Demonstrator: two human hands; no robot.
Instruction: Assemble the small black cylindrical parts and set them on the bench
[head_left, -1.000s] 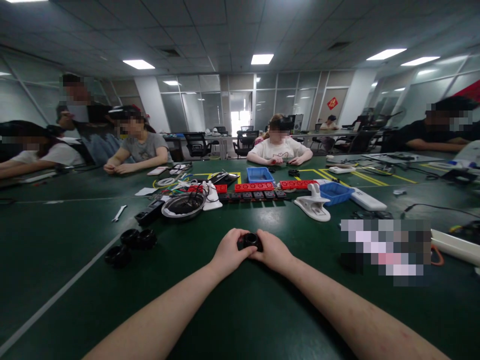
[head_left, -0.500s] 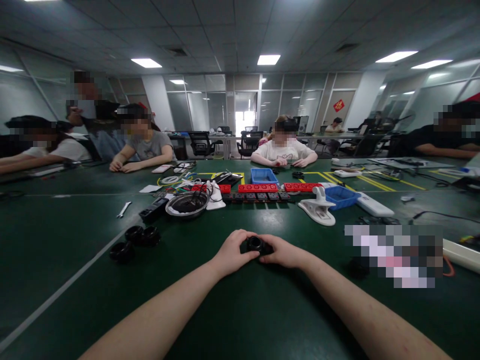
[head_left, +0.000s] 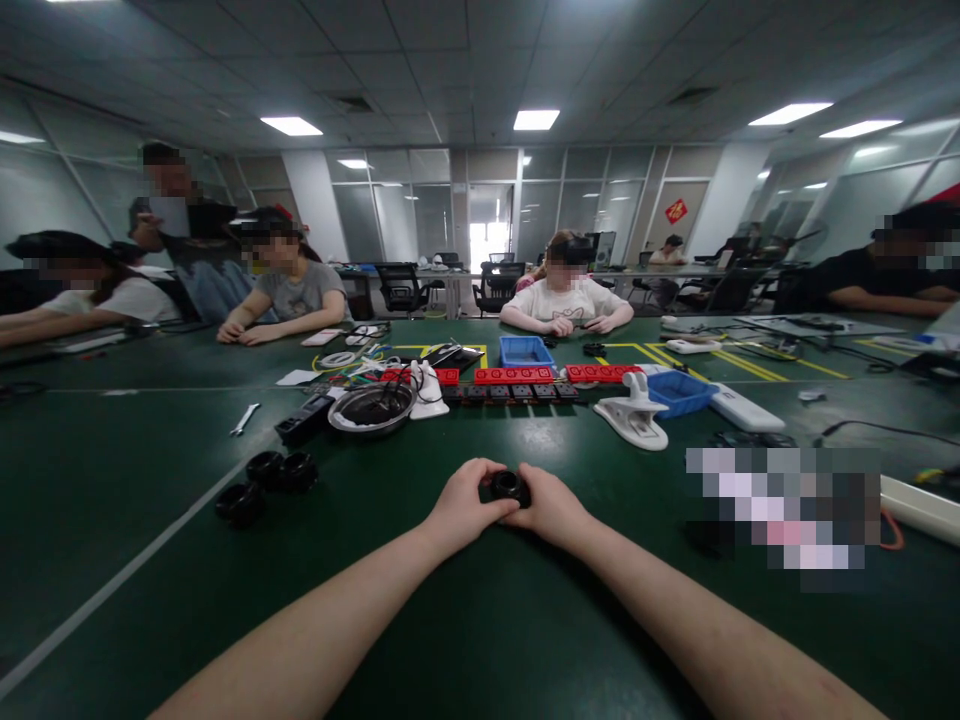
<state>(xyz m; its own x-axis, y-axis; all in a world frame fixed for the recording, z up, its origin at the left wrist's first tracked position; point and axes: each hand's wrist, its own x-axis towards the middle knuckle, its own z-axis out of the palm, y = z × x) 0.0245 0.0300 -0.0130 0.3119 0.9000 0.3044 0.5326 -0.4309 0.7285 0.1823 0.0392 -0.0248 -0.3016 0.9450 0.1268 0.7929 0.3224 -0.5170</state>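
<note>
In the head view, a small black ring-shaped part [head_left: 508,487] with a round hole is held low over the green table. My left hand [head_left: 466,506] curls round its left side, thumb along the near edge. My right hand [head_left: 550,508] grips it from the right, its fingers bent over the rim. Both thumbs come close together in front of the part. To the left, three similar black ring-shaped parts [head_left: 266,478] lie in a cluster. Its underside and any contact with the table are hidden.
Beyond my hands are a metal bowl [head_left: 371,410], red socket strips [head_left: 514,376], a white clip stand [head_left: 634,415] and blue trays [head_left: 679,394]. A wrench [head_left: 245,420] lies at left. A blurred-out patch [head_left: 787,505] covers items at right. Several people sit around the table.
My right hand has moved slightly left and closed more tightly around the right side of the black ring-shaped part. My left hand has stayed nearly still.
</note>
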